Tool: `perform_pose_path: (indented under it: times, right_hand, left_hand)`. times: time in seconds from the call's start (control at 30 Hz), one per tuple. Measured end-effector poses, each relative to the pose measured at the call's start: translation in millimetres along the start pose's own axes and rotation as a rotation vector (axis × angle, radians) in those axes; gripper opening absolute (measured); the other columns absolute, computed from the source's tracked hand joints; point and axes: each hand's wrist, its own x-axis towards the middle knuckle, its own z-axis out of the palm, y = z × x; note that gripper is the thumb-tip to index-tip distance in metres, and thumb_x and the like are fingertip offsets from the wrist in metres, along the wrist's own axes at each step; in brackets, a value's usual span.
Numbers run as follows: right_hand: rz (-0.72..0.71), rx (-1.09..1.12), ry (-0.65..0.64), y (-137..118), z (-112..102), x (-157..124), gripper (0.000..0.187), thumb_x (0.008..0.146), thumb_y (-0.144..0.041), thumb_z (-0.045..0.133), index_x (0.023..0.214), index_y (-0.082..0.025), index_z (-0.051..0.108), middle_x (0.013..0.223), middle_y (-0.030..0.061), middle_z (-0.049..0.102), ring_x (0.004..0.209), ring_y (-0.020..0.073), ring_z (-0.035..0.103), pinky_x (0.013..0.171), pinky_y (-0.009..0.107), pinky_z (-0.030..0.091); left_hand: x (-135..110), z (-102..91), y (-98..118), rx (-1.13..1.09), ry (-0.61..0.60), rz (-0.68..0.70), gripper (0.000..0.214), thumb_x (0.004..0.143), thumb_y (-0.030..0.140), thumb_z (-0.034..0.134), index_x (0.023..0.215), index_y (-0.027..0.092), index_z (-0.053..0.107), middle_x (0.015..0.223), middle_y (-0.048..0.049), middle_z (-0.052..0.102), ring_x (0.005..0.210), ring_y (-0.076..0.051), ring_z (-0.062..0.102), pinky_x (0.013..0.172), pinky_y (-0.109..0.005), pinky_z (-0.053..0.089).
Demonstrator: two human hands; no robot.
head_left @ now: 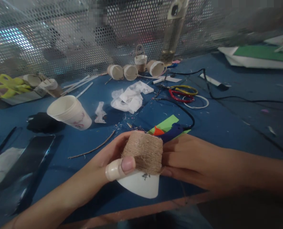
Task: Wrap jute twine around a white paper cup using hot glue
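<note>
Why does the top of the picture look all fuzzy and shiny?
Head view: the perforated metal screen behind the table is blurred and catches bright glare at upper left; the twine-wrapped cup held by the left hand and right hand is sharper; the edges bend slightly.

1. The scene is dim, with a cool blue cast over the table [227, 127].
2. Light comes through the perforated metal screen [72, 38] at the back, where a bluish-white patch glares at upper left.
3. Soft shadows lie under the stack of paper cups [69, 112] and beneath both forearms.
4. The dark phone [29, 159] shows a faint sheen.
5. The edges bend and smear, most at the top right; the far background is out of focus.
</note>
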Motion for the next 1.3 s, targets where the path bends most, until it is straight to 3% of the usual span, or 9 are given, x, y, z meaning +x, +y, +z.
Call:
perform_pose_path:
  times: [0.17,0.4,0.6,0.73,1.07,1.3]
  right_hand:
    - [0.0,-0.021,-0.013,-1.9,-1.7,0.6,0.04,0.116,-0.039,0.045,0.099,-0.021,0.077,0.09,0.0053,0.078,0.086,0.0194,0.072,0.08,0.032,0.052]
    - [-0.023,0.029,0.0,1.4,2.3,-1.8,0.053,0.119,-0.042,0.032,0.095,-0.017,0.072,0.089,0.0055,0.076,0.08,0.0185,0.068,0.074,0.033,0.048]
    - [-0.06,0.005,0.086,1.9,2.9,-1.6,0.052,0.119,-0.042,0.035,0.083,-0.02,0.066,0.077,0.0014,0.071,0.07,0.0158,0.058,0.067,0.031,0.042]
    - [-0.065,0.031,0.129,-1.2,0.7,-2.3,0.051,0.119,-0.041,0.036,0.082,-0.02,0.065,0.071,-0.0012,0.067,0.066,0.0135,0.054,0.065,0.028,0.04]
    - [-0.09,0.084,0.254,-2.0,-1.3,-1.1,0.044,0.118,-0.038,0.042,0.084,-0.021,0.064,0.07,-0.0038,0.065,0.061,0.0103,0.053,0.063,0.024,0.04]
    - [-0.076,0.068,0.252,1.2,-1.9,-0.9,0.044,0.117,-0.039,0.044,0.083,-0.021,0.064,0.067,-0.0026,0.063,0.06,0.0106,0.053,0.059,0.024,0.039]
  left_hand:
    - [0.8,0.3,1.1,0.017,0.01,-0.01,0.066,0.079,0.06,0.089,0.138,0.036,0.071,0.148,-0.0042,0.073,0.14,-0.037,0.063,0.11,-0.043,0.051]
    - [-1.1,12.0,15.3,0.05,0.176,-0.098,0.07,0.072,0.059,0.095,0.132,0.032,0.073,0.139,-0.0043,0.076,0.134,-0.037,0.065,0.109,-0.042,0.05]
    - [0.9,11.1,14.4,0.001,0.197,-0.039,0.061,0.076,0.055,0.091,0.129,0.031,0.074,0.138,-0.0042,0.078,0.136,-0.037,0.065,0.096,-0.034,0.054]
    - [1.9,12.7,14.4,-0.017,0.236,-0.021,0.059,0.079,0.051,0.089,0.131,0.027,0.073,0.137,-0.0073,0.078,0.132,-0.037,0.067,0.096,-0.036,0.055]
    - [1.7,14.9,15.8,-0.054,0.306,0.032,0.065,0.075,0.049,0.093,0.132,0.025,0.071,0.134,-0.0077,0.078,0.131,-0.036,0.068,0.094,-0.033,0.057]
    - [2.7,9.9,12.6,-0.082,0.317,0.115,0.06,0.081,0.048,0.088,0.133,0.023,0.072,0.13,-0.0086,0.078,0.118,-0.034,0.074,0.091,-0.035,0.057]
